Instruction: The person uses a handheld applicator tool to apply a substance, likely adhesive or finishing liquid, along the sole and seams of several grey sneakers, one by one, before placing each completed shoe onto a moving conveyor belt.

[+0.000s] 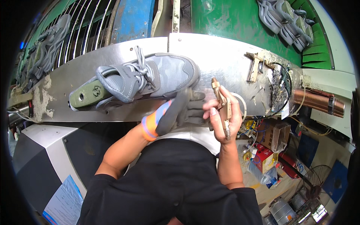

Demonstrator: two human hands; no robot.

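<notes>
A grey lace-up sneaker (168, 75) lies across the metal bench, toe to the right, its grey laces tied. Out of its collar juts a green shoe last (88, 96) with a round hole. Just below the shoe's near side is my left hand (180, 111), in a black glove with an orange and purple cuff. Its fingers are stretched toward my right hand and slightly blurred, with nothing seen in them. My bare right hand (230, 120) is wrapped round a small brass-coloured spray gun (224, 105), nozzle pointing away from me.
A second, glue-crusted gun (255, 67) rests on the metal bench (221, 48) at the right, by a black hose. Beyond are a green belt (232, 22) and racks with grey shoes (287, 18). A copper-coloured cylinder (318, 102) stands far right; a fan (318, 178) is below.
</notes>
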